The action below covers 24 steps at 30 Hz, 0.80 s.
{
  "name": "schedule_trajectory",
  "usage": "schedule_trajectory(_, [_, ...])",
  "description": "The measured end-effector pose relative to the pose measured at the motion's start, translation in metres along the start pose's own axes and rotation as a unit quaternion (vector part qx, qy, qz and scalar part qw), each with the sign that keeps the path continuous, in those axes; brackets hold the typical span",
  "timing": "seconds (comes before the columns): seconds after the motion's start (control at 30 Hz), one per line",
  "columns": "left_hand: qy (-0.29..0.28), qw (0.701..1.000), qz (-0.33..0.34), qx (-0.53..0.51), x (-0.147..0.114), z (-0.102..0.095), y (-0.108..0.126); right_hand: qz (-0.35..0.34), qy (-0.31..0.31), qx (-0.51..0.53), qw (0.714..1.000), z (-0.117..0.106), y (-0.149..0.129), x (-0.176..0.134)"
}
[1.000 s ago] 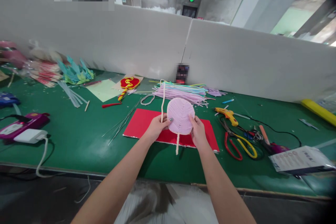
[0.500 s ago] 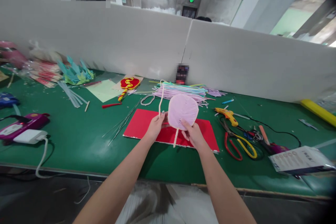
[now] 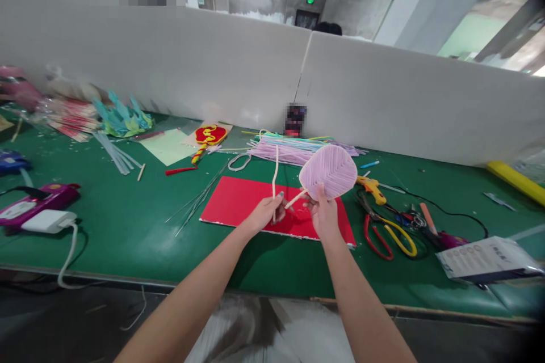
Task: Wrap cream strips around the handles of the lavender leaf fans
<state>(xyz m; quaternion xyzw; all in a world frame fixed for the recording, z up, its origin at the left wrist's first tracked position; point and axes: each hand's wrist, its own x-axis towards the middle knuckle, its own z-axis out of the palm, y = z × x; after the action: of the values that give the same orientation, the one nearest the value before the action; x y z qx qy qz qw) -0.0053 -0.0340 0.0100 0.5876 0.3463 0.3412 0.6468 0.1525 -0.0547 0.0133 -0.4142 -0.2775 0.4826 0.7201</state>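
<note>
Pinched in my left hand [image 3: 269, 212] is a cream pipe cleaner [image 3: 276, 170], bent near its lower part and standing up from the fingers. My right hand [image 3: 322, 210] grips a small round fan [image 3: 330, 173] by its lower edge, thumb on the front. The fan's face is covered in slanting rows of lilac pipe cleaner with a pale rim. Its cream-wrapped handle [image 3: 295, 199] points down and left toward my left fingers; whether they touch is unclear. Both hands are above a red board [image 3: 238, 198].
Behind the board lies a bundle of lilac and mint pipe cleaners [image 3: 272, 150]. A red and yellow fan [image 3: 210, 135] rests at the back left. Red-and-yellow-handled pliers [image 3: 383, 229] and a yellow glue gun [image 3: 372, 188] lie at right. A purple power strip [image 3: 55, 195] sits left.
The fan has moved right and turned, so its handle now points down-left instead of down. My left hand has moved right with the cream pipe cleaner.
</note>
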Motion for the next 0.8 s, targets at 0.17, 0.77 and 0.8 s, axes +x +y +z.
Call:
schedule_trajectory(0.17, [-0.07,0.997,0.006,-0.015,-0.0005,-0.0004,-0.0037,0.013,-0.01,0.005,1.0,0.0016,-0.0003,-0.0005])
schedule_trajectory(0.77, [-0.098,0.994,-0.017,-0.034,-0.0044,-0.0016,0.0002,0.012,-0.014,-0.003,1.0,0.0041,-0.0051,-0.0032])
schedule_trajectory(0.8, [-0.096,0.994,-0.026,-0.046,-0.0048,-0.0019,0.0008,0.014,-0.021,-0.004,1.0,0.0042,-0.0055,-0.0037])
